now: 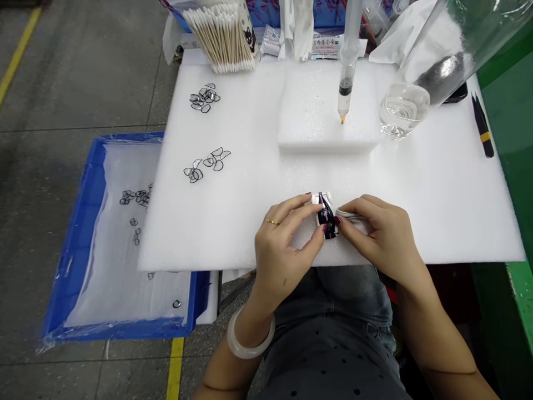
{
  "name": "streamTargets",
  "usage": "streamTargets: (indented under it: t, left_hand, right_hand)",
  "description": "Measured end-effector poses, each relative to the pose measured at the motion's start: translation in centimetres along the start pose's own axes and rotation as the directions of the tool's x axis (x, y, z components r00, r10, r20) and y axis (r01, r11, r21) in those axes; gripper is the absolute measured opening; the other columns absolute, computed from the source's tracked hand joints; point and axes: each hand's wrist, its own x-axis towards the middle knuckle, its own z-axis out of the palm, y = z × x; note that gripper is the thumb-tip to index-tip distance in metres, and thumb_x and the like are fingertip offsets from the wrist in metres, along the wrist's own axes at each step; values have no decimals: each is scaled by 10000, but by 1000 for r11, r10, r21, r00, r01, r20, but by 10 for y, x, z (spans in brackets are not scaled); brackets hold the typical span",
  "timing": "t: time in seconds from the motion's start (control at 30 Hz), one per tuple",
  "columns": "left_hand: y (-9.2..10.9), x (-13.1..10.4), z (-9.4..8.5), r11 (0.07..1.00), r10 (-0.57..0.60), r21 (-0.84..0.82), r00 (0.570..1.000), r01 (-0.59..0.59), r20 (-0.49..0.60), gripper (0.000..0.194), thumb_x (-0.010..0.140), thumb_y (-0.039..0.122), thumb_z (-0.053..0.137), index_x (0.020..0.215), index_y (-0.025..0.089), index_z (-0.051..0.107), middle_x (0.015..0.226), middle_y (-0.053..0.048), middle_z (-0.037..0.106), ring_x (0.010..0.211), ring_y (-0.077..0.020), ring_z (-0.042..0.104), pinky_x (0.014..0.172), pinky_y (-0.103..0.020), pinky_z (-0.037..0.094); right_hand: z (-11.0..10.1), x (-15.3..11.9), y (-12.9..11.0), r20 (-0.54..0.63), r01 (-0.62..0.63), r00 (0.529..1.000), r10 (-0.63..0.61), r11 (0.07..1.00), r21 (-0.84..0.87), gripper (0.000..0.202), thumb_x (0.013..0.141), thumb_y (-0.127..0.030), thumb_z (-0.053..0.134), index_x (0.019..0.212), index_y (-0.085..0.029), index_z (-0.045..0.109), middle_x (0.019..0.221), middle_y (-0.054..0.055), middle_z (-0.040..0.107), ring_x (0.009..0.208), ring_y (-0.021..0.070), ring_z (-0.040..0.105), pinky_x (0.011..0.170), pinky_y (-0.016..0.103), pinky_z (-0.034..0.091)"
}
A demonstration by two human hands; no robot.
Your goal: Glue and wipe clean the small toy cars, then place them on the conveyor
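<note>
A small toy-car-like piece [326, 218], dark with white ends, rests at the front of the white foam board [250, 222]. Closed around its left side are the thumb and fingers of my left hand [287, 239]. On its right, my right hand [381, 233] pinches a folded white cloth [353, 215] between thumb and fingers, close against the piece. Behind my hands, a syringe [345, 91] with an orange tip stands by a raised foam block [325, 139]. Thin black-edged clear parts [204, 98] lie in small groups at the board's left.
Cotton swabs [222, 39] lie at the back left. A clear vessel with liquid [403, 108] stands at the back right, with black tweezers [483, 128] beyond. At lower left, a blue tray [75, 244] holds more thin parts. Packets line the back edge.
</note>
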Motion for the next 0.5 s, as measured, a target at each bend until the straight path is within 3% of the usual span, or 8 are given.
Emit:
streamTargets:
  t: [0.37, 0.43, 0.5]
  left_hand:
    - [-1, 3, -4, 999, -36, -21, 999, 37, 38, 247, 827, 131, 706, 1068, 183, 716, 1148, -62, 703, 1093, -205, 648, 963, -386, 561]
    - [-5, 9, -11, 1000, 10, -31, 991, -6, 130, 360, 812, 148, 734, 1165, 189, 680, 1273, -82, 650, 1194, -233, 600, 1026, -415, 526]
    - [-11, 17, -18, 991, 133, -55, 942, -122, 308, 562, 802, 149, 754, 1333, 207, 579, 1484, -102, 498, 1374, -278, 458, 1118, -464, 447]
  right_hand:
    - [0, 1, 0, 11, -7, 1000, 7, 1000, -11, 128, 915, -280, 630, 858, -170, 665, 748, -19, 626, 619, 87, 547, 531, 230, 363]
    - [-1, -1, 1, -16, -3, 1000, 4, 998, 61, 98, 922, -249, 620, 883, -176, 673, 780, -14, 646, 673, 92, 580, 580, 227, 404]
    - [-1, -4, 2, -82, -1, 997, 12, 990, 138, 78, 928, -211, 608, 916, -184, 680, 803, -9, 659, 706, 95, 593, 619, 227, 432]
